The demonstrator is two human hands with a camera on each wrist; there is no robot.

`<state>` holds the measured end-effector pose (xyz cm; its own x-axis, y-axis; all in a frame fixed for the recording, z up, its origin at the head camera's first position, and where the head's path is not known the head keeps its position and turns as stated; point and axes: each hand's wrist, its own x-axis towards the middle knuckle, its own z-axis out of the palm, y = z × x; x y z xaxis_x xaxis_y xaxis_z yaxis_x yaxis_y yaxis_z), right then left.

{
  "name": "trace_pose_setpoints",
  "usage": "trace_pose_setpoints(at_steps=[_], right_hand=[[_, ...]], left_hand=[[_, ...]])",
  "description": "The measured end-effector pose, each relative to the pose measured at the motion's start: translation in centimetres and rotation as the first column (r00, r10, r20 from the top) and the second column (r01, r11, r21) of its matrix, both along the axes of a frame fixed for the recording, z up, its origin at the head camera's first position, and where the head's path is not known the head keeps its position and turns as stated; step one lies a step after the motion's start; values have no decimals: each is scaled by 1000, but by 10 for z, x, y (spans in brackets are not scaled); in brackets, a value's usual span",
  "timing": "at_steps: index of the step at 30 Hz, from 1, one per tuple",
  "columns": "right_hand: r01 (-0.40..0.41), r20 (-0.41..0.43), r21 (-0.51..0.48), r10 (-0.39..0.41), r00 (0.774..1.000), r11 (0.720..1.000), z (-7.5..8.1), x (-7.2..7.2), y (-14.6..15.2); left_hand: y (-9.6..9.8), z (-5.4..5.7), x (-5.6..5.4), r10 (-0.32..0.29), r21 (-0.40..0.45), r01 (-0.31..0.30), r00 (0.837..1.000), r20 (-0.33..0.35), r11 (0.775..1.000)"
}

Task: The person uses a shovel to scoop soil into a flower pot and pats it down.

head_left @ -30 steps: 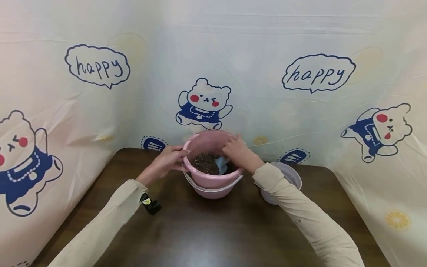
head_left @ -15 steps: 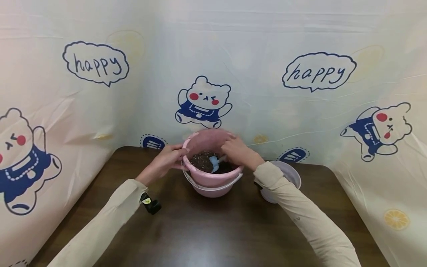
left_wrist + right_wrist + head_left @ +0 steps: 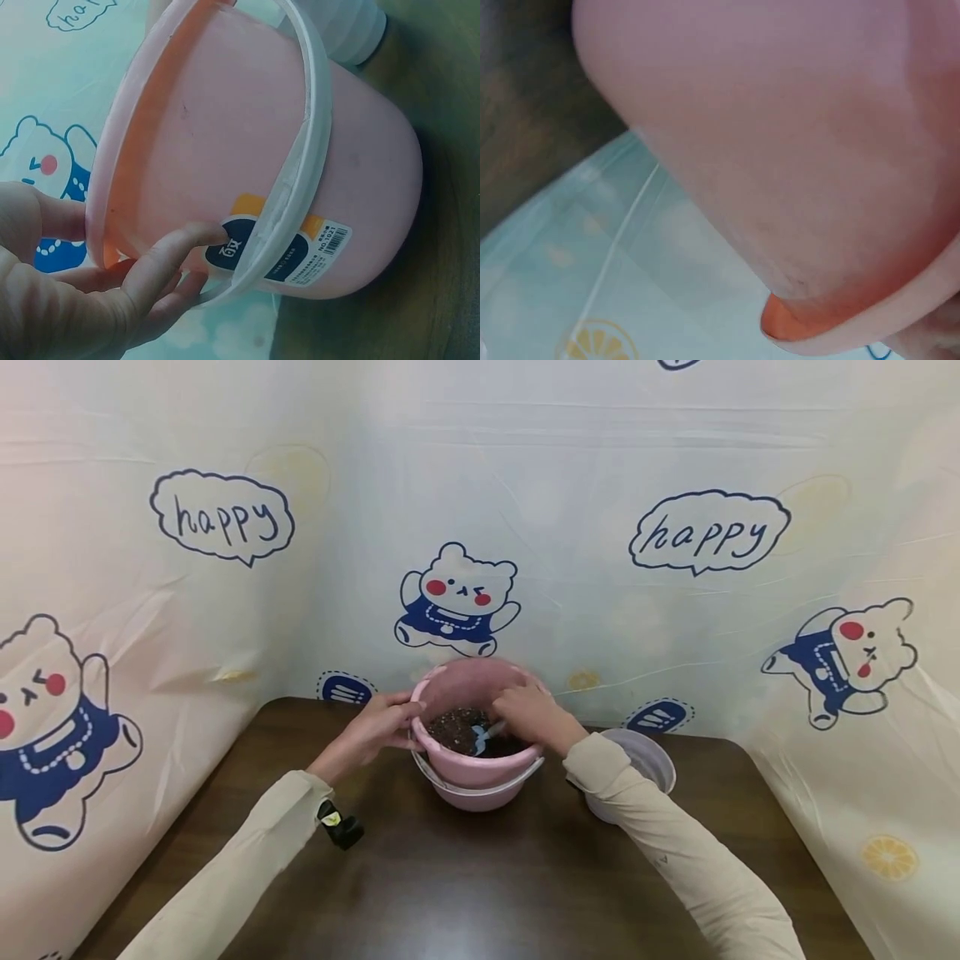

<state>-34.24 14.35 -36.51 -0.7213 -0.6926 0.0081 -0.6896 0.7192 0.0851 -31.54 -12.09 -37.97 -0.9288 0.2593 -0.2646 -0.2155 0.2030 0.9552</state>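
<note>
A pink bucket [image 3: 480, 768] stands upright on the table with dark soil [image 3: 452, 727] inside. My left hand [image 3: 371, 731] grips its left rim; in the left wrist view the thumb is over the rim and the fingers lie against the outer wall, near a printed label [image 3: 319, 251]. Inside the bucket, my right hand [image 3: 534, 718] holds a small shovel by its pale handle. The light-blue shovel blade [image 3: 481, 739] is partly sunk in the soil. The right wrist view shows mostly the bucket wall [image 3: 780, 150], and the shovel is hidden there.
A translucent whitish container [image 3: 648, 756] stands right of the bucket, partly behind my right sleeve. The bucket's white carrying handle [image 3: 480, 792] hangs down at the front. A printed curtain [image 3: 585, 610] encloses the dark wooden table [image 3: 450, 885] at the back and sides.
The shovel blade has moved left through the soil and now shows less of itself. My right hand has shifted slightly left with it. My left hand keeps its grip on the rim.
</note>
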Motion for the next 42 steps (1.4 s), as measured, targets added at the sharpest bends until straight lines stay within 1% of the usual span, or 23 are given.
trace_pose_setpoints(at_steps=[2,5,8,13,16,20,22,26,30,35,42], right_hand=[[-7,-44,26,8,999,1000,0,3,0],[-10,-79,21,12,997,1000,0,5,1],[-11,-71,-2,11,997,1000,-1,4,2],[-80,-77,-18,78,994,997,-1,1,5],[-107,-118,-14,104,987,994,0,-3,5],[-123,-181,11,123,976,992,1,-7,4],[-113,-167,-2,111,980,994,2,-8,6],[-69,-52,-80,65,997,994,4,-11,11],[-41,4,-119,41,999,992,10,-10,14],[26,81,-195,-11,997,980,12,-7,16],[22,54,-268,-8,998,963,10,-7,26]], left_hand=[[1,1,0,-4,-1,4,1000,0,1000],[3,2,0,-6,-2,6,1000,-7,1000],[4,2,-2,0,-8,0,1000,-2,1000],[3,1,0,1,-11,-1,1000,13,1000],[3,0,1,1,-3,-1,1000,9,1000],[2,0,1,1,9,-1,1000,-3,1000],[1,-1,1,-2,21,2,1000,-14,1000],[2,-3,1,-8,37,9,1000,-27,999],[1,-3,1,-5,40,7,1000,-31,999],[-1,-3,2,-4,46,5,1000,-30,999],[1,-3,0,7,32,-6,1000,-26,999]])
